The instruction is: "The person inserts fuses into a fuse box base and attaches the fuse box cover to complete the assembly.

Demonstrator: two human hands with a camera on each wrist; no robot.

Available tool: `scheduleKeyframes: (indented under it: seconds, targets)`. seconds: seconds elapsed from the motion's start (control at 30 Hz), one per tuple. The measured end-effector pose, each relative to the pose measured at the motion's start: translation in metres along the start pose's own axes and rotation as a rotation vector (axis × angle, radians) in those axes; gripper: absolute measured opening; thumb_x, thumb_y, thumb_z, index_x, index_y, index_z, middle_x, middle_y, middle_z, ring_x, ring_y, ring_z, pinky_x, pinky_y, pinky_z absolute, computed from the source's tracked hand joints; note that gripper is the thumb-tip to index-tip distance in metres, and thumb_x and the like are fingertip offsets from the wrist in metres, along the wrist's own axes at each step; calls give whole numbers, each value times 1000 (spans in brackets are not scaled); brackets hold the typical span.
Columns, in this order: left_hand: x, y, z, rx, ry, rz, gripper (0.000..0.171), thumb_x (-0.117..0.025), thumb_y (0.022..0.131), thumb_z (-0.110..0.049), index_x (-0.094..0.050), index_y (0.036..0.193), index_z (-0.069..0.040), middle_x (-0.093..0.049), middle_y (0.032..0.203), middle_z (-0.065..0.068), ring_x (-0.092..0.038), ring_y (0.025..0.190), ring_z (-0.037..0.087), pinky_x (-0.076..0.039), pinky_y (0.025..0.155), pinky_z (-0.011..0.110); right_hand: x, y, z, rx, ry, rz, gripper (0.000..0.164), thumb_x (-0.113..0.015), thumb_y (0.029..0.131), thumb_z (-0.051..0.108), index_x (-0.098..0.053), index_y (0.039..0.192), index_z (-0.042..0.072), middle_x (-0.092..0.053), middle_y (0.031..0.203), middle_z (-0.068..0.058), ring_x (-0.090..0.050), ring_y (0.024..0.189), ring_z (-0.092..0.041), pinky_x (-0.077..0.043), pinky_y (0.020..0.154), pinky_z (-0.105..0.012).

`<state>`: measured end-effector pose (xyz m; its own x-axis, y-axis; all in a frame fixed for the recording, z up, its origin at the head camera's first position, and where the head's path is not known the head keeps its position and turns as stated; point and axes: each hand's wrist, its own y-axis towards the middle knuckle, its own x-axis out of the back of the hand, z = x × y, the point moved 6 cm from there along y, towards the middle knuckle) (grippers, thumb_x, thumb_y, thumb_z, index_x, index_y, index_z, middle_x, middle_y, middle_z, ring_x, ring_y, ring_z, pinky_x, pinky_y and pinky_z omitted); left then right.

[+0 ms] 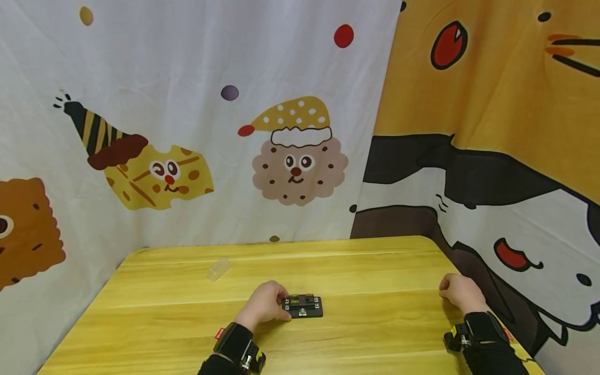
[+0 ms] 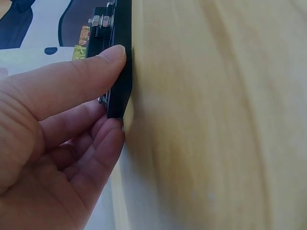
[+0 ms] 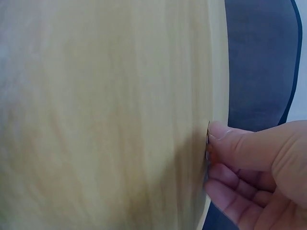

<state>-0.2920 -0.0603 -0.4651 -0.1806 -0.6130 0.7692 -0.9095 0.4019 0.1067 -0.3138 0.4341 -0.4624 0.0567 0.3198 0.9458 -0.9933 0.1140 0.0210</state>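
Observation:
In the head view a black fuse block [image 1: 302,311] lies on the table, with yellow and orange-brown fuses on top and bolt terminals. My left hand [image 1: 266,303] grips its left end. The left wrist view shows the thumb [image 2: 113,52] on the block's near edge and fingertips under its end. Far to the right, my right hand [image 1: 461,291] is low over the table near its right edge. Between thumb and fingers it pinches a small, thin orange piece with a metal edge [image 3: 208,143], mostly hidden by the hand; I cannot tell its kind.
A small clear plastic cover [image 1: 219,270] lies towards the back left of the yellow wood-grain table [image 1: 375,271]. Printed cloth curtains [image 1: 187,78] hang behind the table and along its right side.

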Motion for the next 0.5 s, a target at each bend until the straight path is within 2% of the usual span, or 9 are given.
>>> scheduleKeyframes:
  seconds: [0.3, 0.5]
  targets:
    - [0, -1, 0, 1, -2, 1, 42, -93, 66, -14, -73, 100, -1, -58, 87, 2, -52, 76, 16, -48, 72, 37, -2, -1, -3, -28, -39, 24, 19, -74, 85, 10, -58, 78, 4, -52, 70, -6, -50, 66, -24, -41, 60, -39]
    - [1, -1, -1, -1, -6, -1, 43, -93, 65, -14, -73, 100, -1, -58, 86, 2, -52, 76, 16, -48, 72, 37, 1, -4, 3, -36, -17, 15, 19, -75, 85, 11, -59, 77, 4, -53, 68, -5, -50, 63, -22, -40, 57, -36]
